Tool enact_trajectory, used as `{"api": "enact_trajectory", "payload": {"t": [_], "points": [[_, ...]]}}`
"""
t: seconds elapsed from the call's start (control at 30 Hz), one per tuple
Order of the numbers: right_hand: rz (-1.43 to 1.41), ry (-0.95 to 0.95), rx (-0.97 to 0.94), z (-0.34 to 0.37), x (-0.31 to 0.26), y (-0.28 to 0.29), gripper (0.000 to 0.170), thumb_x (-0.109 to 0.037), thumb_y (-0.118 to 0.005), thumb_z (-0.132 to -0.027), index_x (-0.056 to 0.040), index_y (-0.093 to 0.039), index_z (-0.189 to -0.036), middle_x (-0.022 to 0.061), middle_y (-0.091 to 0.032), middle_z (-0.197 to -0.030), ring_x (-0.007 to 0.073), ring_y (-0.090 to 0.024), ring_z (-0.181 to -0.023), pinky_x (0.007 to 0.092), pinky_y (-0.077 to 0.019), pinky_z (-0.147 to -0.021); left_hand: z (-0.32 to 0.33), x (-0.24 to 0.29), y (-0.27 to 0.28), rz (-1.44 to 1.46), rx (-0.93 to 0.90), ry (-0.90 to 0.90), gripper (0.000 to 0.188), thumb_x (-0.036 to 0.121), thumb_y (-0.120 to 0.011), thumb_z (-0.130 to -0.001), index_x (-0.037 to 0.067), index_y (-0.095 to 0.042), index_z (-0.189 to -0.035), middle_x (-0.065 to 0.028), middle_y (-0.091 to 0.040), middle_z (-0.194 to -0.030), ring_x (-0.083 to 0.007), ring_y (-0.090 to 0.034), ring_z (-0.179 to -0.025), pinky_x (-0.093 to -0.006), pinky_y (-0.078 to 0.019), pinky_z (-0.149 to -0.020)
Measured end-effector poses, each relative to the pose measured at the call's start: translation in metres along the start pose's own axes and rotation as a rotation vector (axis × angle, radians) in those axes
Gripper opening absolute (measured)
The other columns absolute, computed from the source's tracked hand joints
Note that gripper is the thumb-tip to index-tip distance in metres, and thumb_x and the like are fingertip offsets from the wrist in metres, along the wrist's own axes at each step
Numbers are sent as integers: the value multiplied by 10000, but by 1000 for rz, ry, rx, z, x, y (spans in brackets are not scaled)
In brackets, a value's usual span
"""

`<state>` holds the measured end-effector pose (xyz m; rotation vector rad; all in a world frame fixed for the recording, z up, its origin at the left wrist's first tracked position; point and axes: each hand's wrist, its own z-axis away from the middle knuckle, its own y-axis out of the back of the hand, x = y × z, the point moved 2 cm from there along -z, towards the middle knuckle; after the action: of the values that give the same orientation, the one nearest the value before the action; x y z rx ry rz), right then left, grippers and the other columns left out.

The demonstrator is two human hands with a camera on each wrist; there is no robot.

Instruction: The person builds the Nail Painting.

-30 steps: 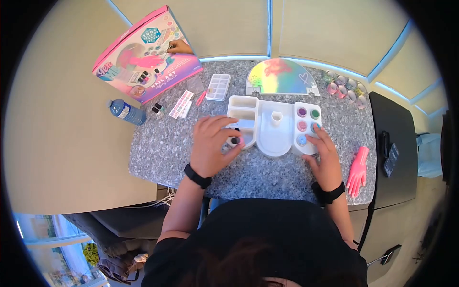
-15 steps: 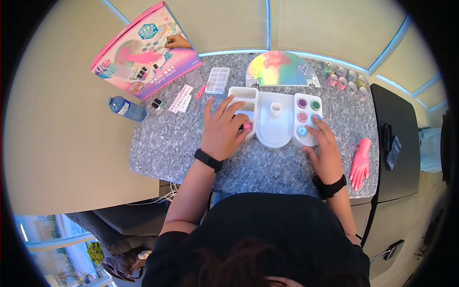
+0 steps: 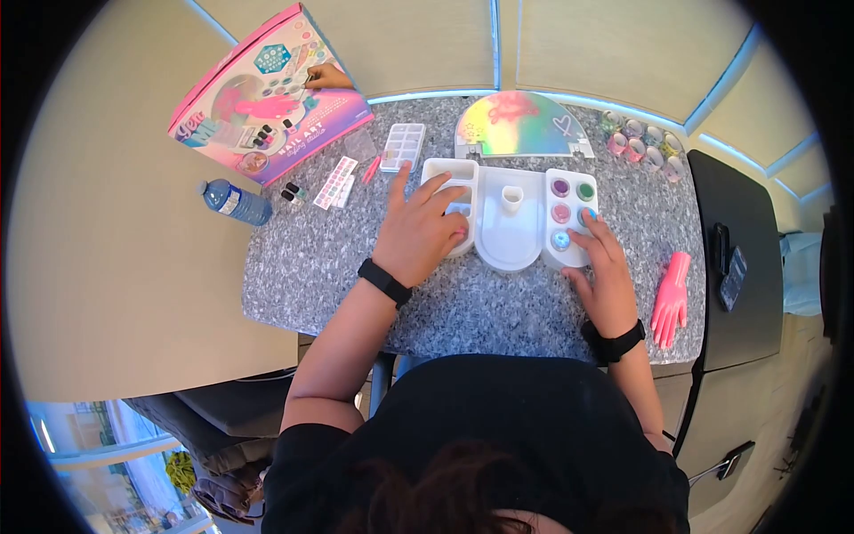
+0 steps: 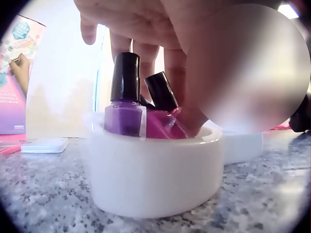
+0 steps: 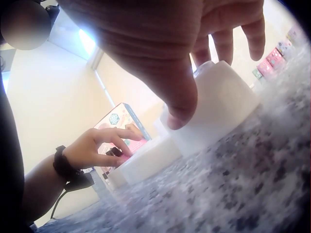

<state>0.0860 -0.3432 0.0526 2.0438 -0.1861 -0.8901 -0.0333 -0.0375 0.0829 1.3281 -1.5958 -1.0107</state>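
My left hand [image 3: 414, 233] reaches over the left section of a white tray [image 3: 507, 259]. In the left wrist view its thumb and fingers pinch a tilted pink nail polish bottle [image 4: 164, 124] with a black cap, low inside the rounded compartment [image 4: 155, 177]. A purple nail polish bottle [image 4: 123, 118] stands upright beside it. My right hand [image 3: 609, 283] rests on the tray's right section, fingers extended over the top and thumb at the near side. Small pots show there, among them a purple pot [image 3: 559, 188], a green pot [image 3: 585, 191] and a light blue pot [image 3: 559, 240].
Behind the tray stands a rainbow half-round panel [image 3: 520, 125]. To the left are a divided case [image 3: 403, 147], a sticker sheet [image 3: 336, 182], two dark-capped bottles [image 3: 292, 192], a water bottle [image 3: 236, 203] and a large box [image 3: 267, 102]. A pink model hand [image 3: 670, 301] lies right; several small containers [image 3: 652, 160] sit behind.
My left hand has moved the pink nail polish bottle slightly right and down into the tray's left compartment. The right hand has stayed on the right section.
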Motion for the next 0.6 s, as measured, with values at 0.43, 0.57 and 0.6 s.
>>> {"api": "enact_trajectory", "payload": {"t": [0.43, 0.57, 0.6], "points": [[-9, -4, -2, 0, 0, 0, 656, 15, -904, -776, -68, -699, -1394, 183, -547, -1674, 452, -502, -1547, 540, -417, -1293, -4, -7, -4, -69, -95, -33, 250, 234, -869, -886, 204, -738, -1096, -5, -683, -1495, -260, -534, -1541, -701, -132, -1361], [-11, -10, 2, 0, 1, -1, 654, 13, -907, -775, -66, -700, -1390, 184, -548, -1673, 452, -502, -1547, 540, -421, -1289, 3, -26, 31, 92, -76, 66, 499, 301, -929, -821, 193, -699, -1250, -37, -657, -1546, -310, -497, -1577, -705, -101, -1362], [-10, -9, 2, 0, 1, -1, 654, 12, -909, -773, -66, -701, -1388, 186, -549, -1672, 454, -502, -1547, 540, -423, -1288, 5, -31, 37, 65, -72, 117, 561, 336, -944, -802, 193, -699, -1286, -43, -645, -1560, -323, -488, -1581, -710, -102, -1360]]}}
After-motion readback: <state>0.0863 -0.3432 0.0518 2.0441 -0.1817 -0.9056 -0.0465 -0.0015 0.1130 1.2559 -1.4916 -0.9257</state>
